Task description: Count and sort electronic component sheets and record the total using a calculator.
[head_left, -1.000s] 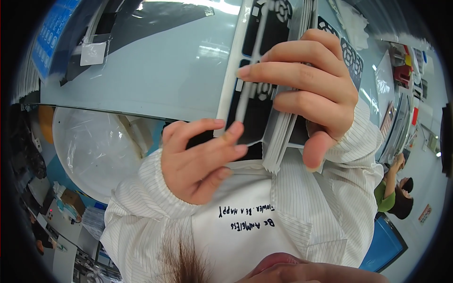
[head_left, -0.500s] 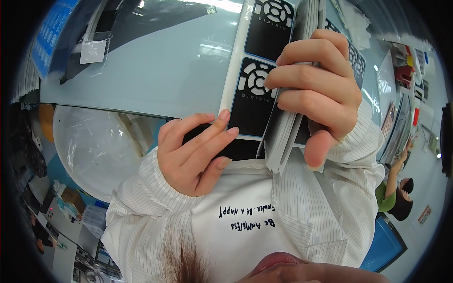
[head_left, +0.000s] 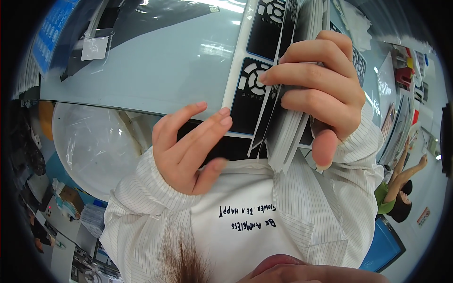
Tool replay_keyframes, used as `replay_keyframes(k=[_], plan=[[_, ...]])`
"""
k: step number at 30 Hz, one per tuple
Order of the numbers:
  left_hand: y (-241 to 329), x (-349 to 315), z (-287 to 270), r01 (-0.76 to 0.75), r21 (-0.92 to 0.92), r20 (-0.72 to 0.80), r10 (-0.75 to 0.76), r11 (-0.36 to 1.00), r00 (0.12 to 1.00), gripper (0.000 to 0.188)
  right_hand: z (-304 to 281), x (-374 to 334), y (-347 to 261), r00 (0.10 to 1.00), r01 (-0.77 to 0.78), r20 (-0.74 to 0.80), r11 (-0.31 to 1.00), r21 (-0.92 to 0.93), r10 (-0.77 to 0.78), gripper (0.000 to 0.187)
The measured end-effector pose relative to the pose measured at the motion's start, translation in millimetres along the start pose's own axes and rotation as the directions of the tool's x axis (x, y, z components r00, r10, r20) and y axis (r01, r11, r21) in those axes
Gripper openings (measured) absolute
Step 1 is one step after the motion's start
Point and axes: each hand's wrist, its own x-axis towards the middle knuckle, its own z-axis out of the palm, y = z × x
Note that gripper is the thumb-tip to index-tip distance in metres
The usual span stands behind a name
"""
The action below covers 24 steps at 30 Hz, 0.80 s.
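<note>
A stack of thin white-edged sheets [head_left: 285, 144] stands on edge in my right hand [head_left: 325, 85]. The fingers wrap over its left side, with the thumb low on the other side. At the stack's left, one sheet [head_left: 245, 113] shows black panels with a ring of white button shapes. Between it and the stack, another black-faced sheet [head_left: 261, 123] stands partly turned, seen nearly edge-on. My left hand [head_left: 181, 148] has its fingers stretched and apart, the fingertips close to the left edge of the flat-facing sheet. Whether they touch it I cannot tell.
A glass-topped table [head_left: 155, 70] spreads ahead and left, with a dark film piece [head_left: 137, 40] on it. Below its edge is a round translucent tub [head_left: 92, 146]. A blue printed packet [head_left: 49, 33] sits far left. At right, a person in green [head_left: 391, 198] is nearby.
Another black-faced sheet has come away from the stack's left side and turned leftward over the printed panels. My left hand has drawn slightly left, its fingers more spread.
</note>
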Motion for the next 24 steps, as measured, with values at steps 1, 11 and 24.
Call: replay_keyframes(k=[1, 11, 24], plan=[[0.4, -0.6, 2.4, 0.002, 0.001, 0.000, -0.002, 1.000, 1.000, 0.040, 0.4, 0.2, 0.4, 1.000, 0.002, -0.001, 1.000, 0.001, -0.002, 0.076], [4.5, 1.0, 0.6, -0.104, -0.225, -0.003, 0.106, 0.969, 0.994, 0.045, 0.7, -0.5, -0.2, 1.000, 0.000, -0.004, 1.000, 0.011, 0.000, 0.076], [-2.8, -0.8, 6.9, -0.024, 0.002, -0.081, 0.024, 1.000, 0.996, 0.039, 0.8, 3.2, -2.2, 0.999, -0.034, 0.039, 0.999, -0.014, 0.034, 0.076]])
